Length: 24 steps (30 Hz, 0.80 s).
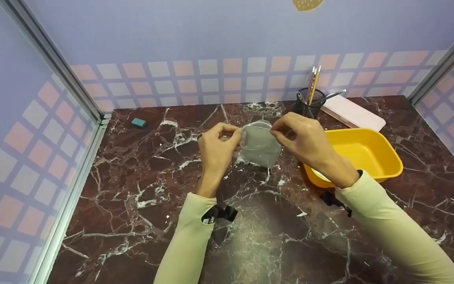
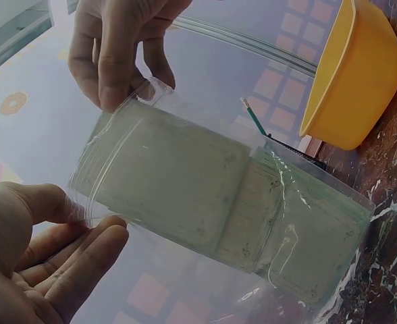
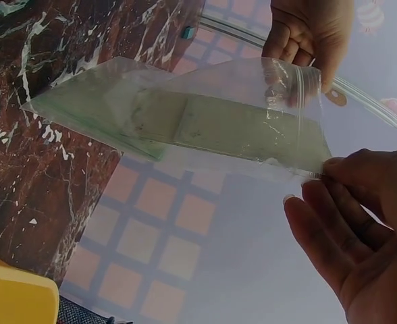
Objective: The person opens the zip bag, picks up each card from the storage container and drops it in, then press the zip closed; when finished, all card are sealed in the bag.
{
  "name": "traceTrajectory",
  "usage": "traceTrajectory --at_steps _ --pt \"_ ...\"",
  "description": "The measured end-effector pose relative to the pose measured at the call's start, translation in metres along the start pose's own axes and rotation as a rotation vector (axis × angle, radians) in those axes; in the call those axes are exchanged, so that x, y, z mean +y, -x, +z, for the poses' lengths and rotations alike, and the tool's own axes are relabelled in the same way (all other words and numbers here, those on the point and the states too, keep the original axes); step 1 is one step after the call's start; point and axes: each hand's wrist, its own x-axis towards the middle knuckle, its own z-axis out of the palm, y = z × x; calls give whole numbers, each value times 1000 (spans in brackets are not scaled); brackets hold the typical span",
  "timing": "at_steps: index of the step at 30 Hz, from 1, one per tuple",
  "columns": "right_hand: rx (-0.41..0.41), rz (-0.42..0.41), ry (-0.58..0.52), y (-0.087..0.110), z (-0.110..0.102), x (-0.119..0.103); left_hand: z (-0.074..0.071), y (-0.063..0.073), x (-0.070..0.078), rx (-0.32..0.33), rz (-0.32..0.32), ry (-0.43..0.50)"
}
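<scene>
A clear zip-lock bag (image 1: 259, 124) hangs upright above the table, with pale green-grey flat sheets or cards (image 2: 171, 179) inside it. My left hand (image 1: 216, 148) pinches the bag's left top corner between thumb and fingers. At the right top corner, my right hand (image 1: 307, 138) pinches the plastic near the zip strip. The wrist views show the sheets as overlapping pieces, some reaching up to the bag's mouth and others lower down. The bag's lower end is close to the table; whether it touches, I cannot tell.
A yellow plastic basin (image 1: 384, 157) stands right of the bag, partly behind my right wrist, with something white inside. Behind it are a black mesh pen holder (image 1: 306, 107) with pencils and a pale pink case (image 1: 355, 112). A teal eraser-like block (image 1: 138, 122) lies at the back left.
</scene>
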Motion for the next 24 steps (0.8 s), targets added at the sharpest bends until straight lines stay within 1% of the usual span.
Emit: traceTrajectory --at_steps 4,9,12,18,24 --pt "-27 9 48 1 2 2 0 0 0 -2 6 8" --pt "-53 1 120 2 3 1 -1 1 0 -12 7 38" --pt "-70 4 140 1 2 0 -1 1 0 -11 5 40" --pt "-87 40 100 2 -4 -1 -1 0 1 -6 -5 26" --pt "-43 71 13 5 -15 5 -1 0 2 -5 -12 37"
